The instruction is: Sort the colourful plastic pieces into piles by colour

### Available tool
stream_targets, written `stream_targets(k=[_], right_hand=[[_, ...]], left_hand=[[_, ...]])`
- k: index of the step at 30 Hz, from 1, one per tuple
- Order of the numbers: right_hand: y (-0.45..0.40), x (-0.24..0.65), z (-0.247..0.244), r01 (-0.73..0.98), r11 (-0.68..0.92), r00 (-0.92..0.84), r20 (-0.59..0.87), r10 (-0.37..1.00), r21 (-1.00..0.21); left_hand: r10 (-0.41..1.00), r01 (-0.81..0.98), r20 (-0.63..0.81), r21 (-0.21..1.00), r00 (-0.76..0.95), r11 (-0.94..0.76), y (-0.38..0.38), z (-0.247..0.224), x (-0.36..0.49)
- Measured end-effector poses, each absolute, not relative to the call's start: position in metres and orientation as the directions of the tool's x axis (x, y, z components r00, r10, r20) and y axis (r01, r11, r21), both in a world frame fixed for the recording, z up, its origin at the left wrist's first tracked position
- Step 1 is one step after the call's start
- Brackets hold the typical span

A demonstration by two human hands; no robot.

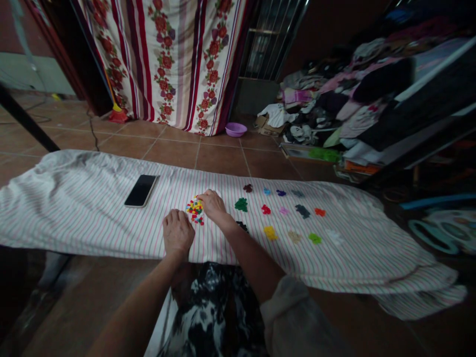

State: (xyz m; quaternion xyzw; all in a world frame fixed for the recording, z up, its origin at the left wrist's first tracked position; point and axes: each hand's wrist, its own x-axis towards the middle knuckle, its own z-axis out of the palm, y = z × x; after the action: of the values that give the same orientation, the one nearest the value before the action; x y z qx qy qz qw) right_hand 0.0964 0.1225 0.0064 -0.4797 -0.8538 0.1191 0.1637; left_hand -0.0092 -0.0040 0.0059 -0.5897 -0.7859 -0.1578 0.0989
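A mixed pile of small red, yellow, green and white pieces [195, 209] lies on a striped cloth [100, 198]. My right hand [212, 204] reaches over the pile's right edge, thumb and forefinger pinched at a small piece too tiny to identify. Palm down on the cloth, my left hand [177, 230] rests just left of and nearer than the pile, its fingers slightly bent. To the right are single-colour piles, among them dark green pieces [241, 204], red pieces [266, 209], yellow pieces [270, 233] and orange pieces [320, 212]. Black pieces [242, 226] are partly hidden by my right forearm.
A phone [141, 191] lies on the cloth at the left. Beyond the cloth-covered surface, a purple basin [236, 130] stands on the tiled floor before a floral curtain [163, 64]. Heaped clothes [334, 94] fill the back right. A red broom head [118, 115] is back left.
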Motion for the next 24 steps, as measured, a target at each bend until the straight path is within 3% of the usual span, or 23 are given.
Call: stream_targets(k=[9,24], right_hand=[[0.125,0.096,0.009,0.756,0.592,-0.563,0.184,0.806,-0.279],[0.112,0.103,-0.001,0.594,0.564,-0.428,0.368,0.826,-0.574]], left_hand=[[0.896,0.958,0.342,0.139,-0.284,0.251,-0.004,0.006,-0.009],[0.891,0.959,0.354,0.105,-0.282,0.262,-0.004,0.006,-0.008]])
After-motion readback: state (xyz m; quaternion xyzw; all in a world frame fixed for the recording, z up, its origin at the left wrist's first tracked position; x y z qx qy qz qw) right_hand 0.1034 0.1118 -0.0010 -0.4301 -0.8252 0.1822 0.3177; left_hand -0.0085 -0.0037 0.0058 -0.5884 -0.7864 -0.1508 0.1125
